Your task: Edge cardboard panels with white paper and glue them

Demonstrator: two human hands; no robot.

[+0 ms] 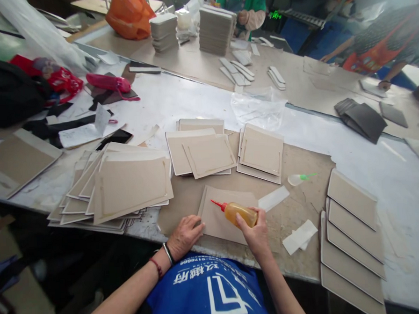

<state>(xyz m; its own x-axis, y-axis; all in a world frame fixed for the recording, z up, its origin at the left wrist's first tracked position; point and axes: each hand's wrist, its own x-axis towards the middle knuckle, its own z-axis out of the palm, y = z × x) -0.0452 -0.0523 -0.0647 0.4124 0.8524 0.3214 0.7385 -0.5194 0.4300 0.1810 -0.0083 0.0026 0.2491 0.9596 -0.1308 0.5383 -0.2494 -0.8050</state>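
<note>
Gripping amber bottle [238, 212] in R hand [257, 234], near-level, w/ red nozzle [218, 204] over beige panel [218, 227] at near table [199, 94] edge, prob. for aim. Resting L hand [185, 235] loosely at panel's left edge, prob. to steady it. See fanned boards [131, 182] either side, prob. for reach.

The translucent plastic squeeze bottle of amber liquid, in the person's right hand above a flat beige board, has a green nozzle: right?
Not quite: the nozzle is red, not green, as the head view shows. The amber-filled bottle is indeed in the right hand above the flat beige board.
</note>
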